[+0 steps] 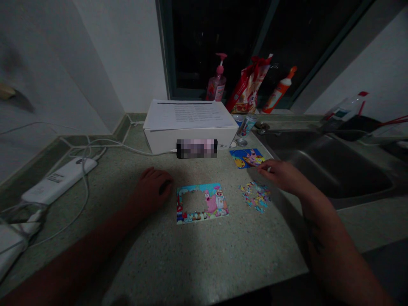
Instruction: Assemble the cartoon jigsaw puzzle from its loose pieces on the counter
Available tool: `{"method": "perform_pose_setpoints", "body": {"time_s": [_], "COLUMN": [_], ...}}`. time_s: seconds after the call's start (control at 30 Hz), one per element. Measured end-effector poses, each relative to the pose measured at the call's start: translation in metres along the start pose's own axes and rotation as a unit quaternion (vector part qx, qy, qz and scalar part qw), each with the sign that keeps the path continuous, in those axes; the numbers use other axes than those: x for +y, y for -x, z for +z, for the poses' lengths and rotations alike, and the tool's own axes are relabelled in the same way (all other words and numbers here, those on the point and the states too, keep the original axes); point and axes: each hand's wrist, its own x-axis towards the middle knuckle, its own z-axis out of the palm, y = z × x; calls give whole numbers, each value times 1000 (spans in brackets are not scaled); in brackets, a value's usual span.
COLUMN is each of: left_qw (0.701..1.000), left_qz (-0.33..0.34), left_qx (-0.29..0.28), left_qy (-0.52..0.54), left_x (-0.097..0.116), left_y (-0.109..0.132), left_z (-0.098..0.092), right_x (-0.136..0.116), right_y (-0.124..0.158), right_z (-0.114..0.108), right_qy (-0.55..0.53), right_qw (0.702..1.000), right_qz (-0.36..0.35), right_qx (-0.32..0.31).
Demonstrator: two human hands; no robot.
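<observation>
A partly assembled cartoon jigsaw puzzle (pixel 218 206) lies flat on the counter, its border and right side joined around a bare gap at the left of centre. My left hand (pixel 154 187) rests just left of it, fingers curled into a loose fist with nothing visible in them. To the right, my right hand (pixel 279 174) pinches a small pale puzzle piece (pixel 269 169), mostly covered by the fingers. Its fingertips are at the lower right corner of a blue cartoon picture card (pixel 245 158). Below that hand, loose puzzle pieces (pixel 255 196) lie in a heap.
A phone (pixel 196 148) with a blurred screen leans on a white box (pixel 165 139) topped by a printed sheet (pixel 191 114). A can (pixel 247 126) stands beside the box. The steel sink (pixel 334 165) is at right. A power strip (pixel 59 180) and cables lie left.
</observation>
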Motion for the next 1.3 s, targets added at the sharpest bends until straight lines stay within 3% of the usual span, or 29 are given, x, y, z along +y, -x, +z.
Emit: {"method": "perform_pose_setpoints", "body": {"time_s": [0.1, 0.17, 0.27, 0.4, 0.53, 0.8, 1.0, 1.3], "left_qw": [1000, 1000, 1000, 1000, 1000, 1000, 1000, 1000], "left_qz": [3, 5, 7, 8, 8, 11, 10, 13], "left_qx": [2, 5, 5, -1, 2, 5, -3, -4], "left_qy": [0, 1, 0, -3, -1, 0, -9, -8], "left_x": [-2, -3, -3, -2, -2, -5, -4, -1], "left_y": [0, 0, 0, -1, 0, 0, 0, 0], "left_z": [2, 2, 1, 0, 0, 4, 2, 0], "right_x": [14, 6, -29, -88, -116, -120, -129, -132], "right_y": [2, 1, 2, 9, 19, 21, 24, 24], "right_z": [-4, -4, 4, 23, 36, 42, 38, 42], "right_qy": [19, 9, -57, -140, -159, -127, -89, -22], "right_qw": [999, 999, 997, 976, 955, 941, 955, 960], "right_qz": [35, 28, -32, -140, -203, -239, -231, -225], "right_qx": [-13, -20, -30, -90, -147, -203, -166, -163]}}
